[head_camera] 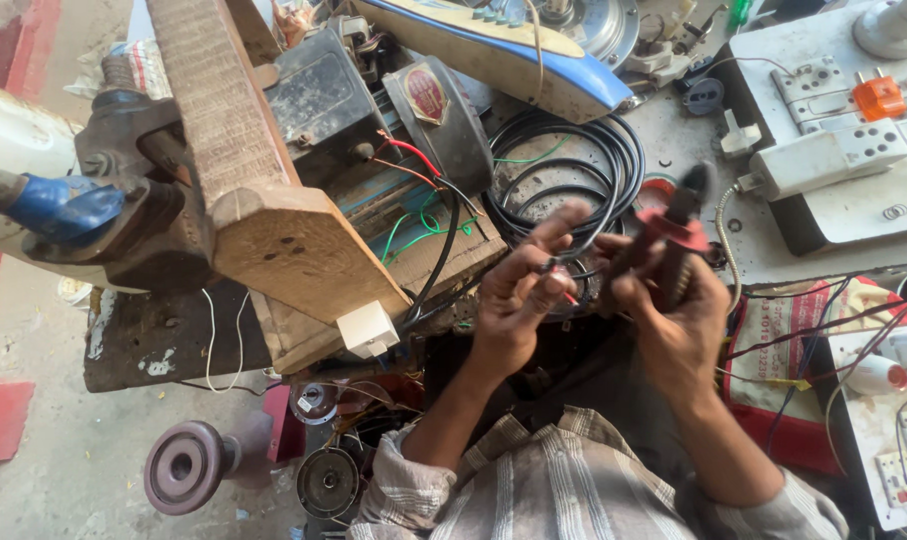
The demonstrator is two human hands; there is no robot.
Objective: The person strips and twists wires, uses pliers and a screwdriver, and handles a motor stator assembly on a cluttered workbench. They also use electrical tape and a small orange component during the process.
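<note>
My left hand (519, 295) pinches the end of a thin black cable (574, 262) between fingers and thumb, a bit of red showing at its tip. My right hand (674, 320) grips a red-handled pliers-like tool (679, 215), its dark jaws pointing up and away. Both hands are held close together above a coil of black cable (564, 165) on the workbench. The image of the hands is motion-blurred.
A wooden block (274, 230) clamped in a vise (124, 210) juts out at left. An old motor (394, 110) with red, green and black wires sits behind. White socket boards (834, 140) lie at right, a blue-and-cream cover (514, 50) at the back, pulleys (189, 465) on the floor.
</note>
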